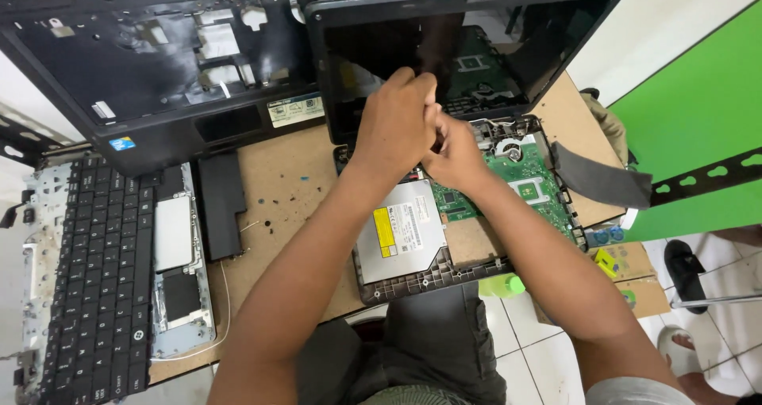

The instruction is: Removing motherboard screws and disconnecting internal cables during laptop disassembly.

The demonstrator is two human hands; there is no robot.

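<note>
**Hands working at the hinge end of an opened laptop base**

Hands are meeting over the far edge of the opened laptop base (444, 274), right where the dark screen panel (468, 48) is standing up from it. In the head view, the left hand (394, 123) is curling closed with its knuckles up, and the right hand (456, 153) is pressing in against it, fingers bunched; both look to be pinching something small between them, but what it is cannot be made out, since the fingers are hiding it.

The base is lying on the brown work board (290, 187) with its cover off, exposing the green circuit board (528, 179) on the right and the silver optical drive (401, 234) nearer the person. The screen panel is tilting back, its lower edge just behind the hands.

To the left, well apart from the hands, the removed palmrest shell (159, 64) is leaning upside down, and the black keyboard (95, 278) is lying beside a loose black strip (221, 207).

Judging from the grip, the step in hand seems to be work on a small part or connector near the hinge. The next move is calling for a steady, fine pull or push without straining the screen panel or scraping the circuit board.
</note>
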